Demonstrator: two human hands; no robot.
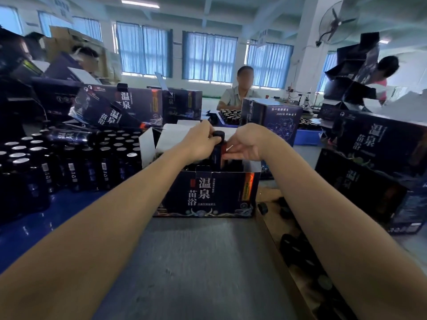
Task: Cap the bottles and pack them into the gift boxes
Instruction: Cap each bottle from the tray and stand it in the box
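Left grip (203, 143) curls round the cap (218, 135), right grip (242, 152) pinches the bottle (216, 155) above the box (208, 192); likely heavy, slick glass, best held by its body

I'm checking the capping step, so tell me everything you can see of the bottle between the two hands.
The bottle is dark with a bluish label, topped by a black cap. It stands upright, its lower part down inside the open gift box. The left hand grips it at the cap; the right hand holds its side just below the neck.
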